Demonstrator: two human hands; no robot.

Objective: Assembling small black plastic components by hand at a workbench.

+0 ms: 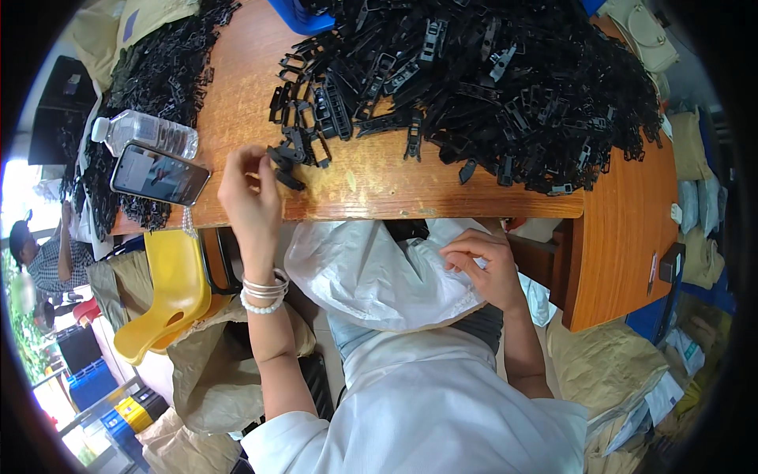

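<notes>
Wooden table loaded: big heap of black plastic parts at one o'clock, smaller black heap at ten, blue bin near twelve!

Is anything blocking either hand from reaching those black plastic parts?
Nothing visible stands between the left hand and the nearest black parts, close beside its thumb. The right hand is over the white material, so the table's front edge lies between it and those parts.
</notes>
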